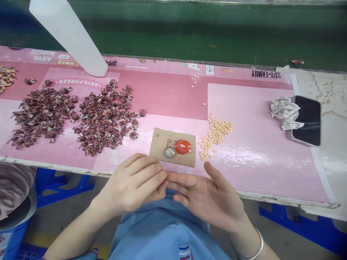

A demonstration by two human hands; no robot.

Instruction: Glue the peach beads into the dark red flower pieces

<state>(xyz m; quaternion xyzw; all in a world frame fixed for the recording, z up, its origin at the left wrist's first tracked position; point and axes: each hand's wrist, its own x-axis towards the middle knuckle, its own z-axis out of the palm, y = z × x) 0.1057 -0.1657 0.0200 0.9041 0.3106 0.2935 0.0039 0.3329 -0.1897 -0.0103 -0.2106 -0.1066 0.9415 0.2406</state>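
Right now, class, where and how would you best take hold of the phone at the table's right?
Probably by its near right corner, coming from the near right: the phone lies screen up with its near and right edges bare, while the crumpled tissue overlaps its left part. A grip with thumb on the screen and fingers at the edge should avoid the tissue.

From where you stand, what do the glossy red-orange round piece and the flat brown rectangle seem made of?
Glossy red-orange round piece: perhaps plastic or wax, smooth with bright highlights.
Flat brown rectangle: probably cardboard, matte and faintly stained.
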